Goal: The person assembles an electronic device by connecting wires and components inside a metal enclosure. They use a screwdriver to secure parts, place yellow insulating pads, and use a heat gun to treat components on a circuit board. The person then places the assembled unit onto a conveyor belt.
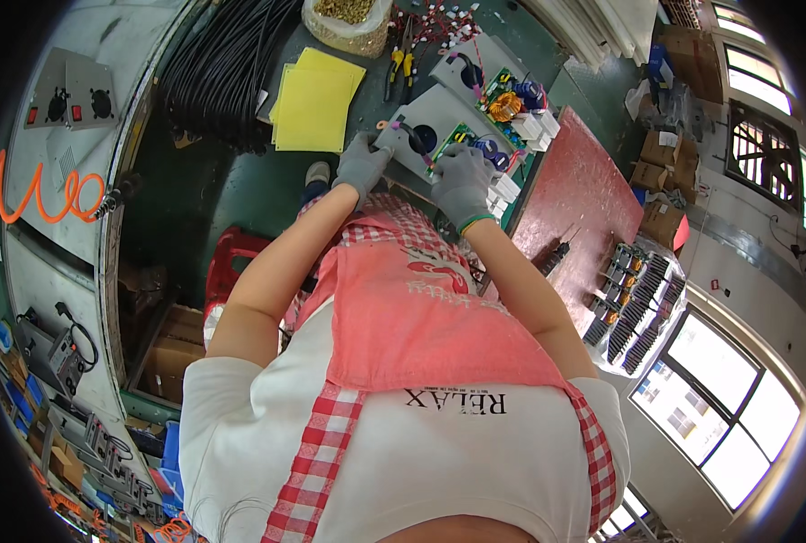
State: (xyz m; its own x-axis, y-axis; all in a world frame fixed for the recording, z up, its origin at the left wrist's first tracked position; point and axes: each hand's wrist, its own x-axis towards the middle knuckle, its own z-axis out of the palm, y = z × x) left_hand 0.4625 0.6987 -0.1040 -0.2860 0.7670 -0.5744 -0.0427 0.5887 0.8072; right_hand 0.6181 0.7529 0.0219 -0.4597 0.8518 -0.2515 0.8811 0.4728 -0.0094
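Observation:
Both hands wear grey work gloves. My left hand (363,163) is closed at the left end of a grey metal panel (409,116), which carries a dark round part and black wires. My right hand (464,184) curls over the near edge of a green circuit board (459,136) at the panel's right end; its fingertips are partly hidden. Blue cylindrical capacitors (486,147) and white blocks (504,188) stand on this board beside the right hand. A second grey panel (458,77) with a similar board and a copper coil (505,107) lies just beyond.
Yellow sheets (317,100), a bundle of black cables (227,72), yellow-handled pliers (396,68) and a bag of small brass-coloured parts (349,27) lie at the far left of the bench. To the right are a reddish board (584,190) and a tray of assembled circuit units (634,308).

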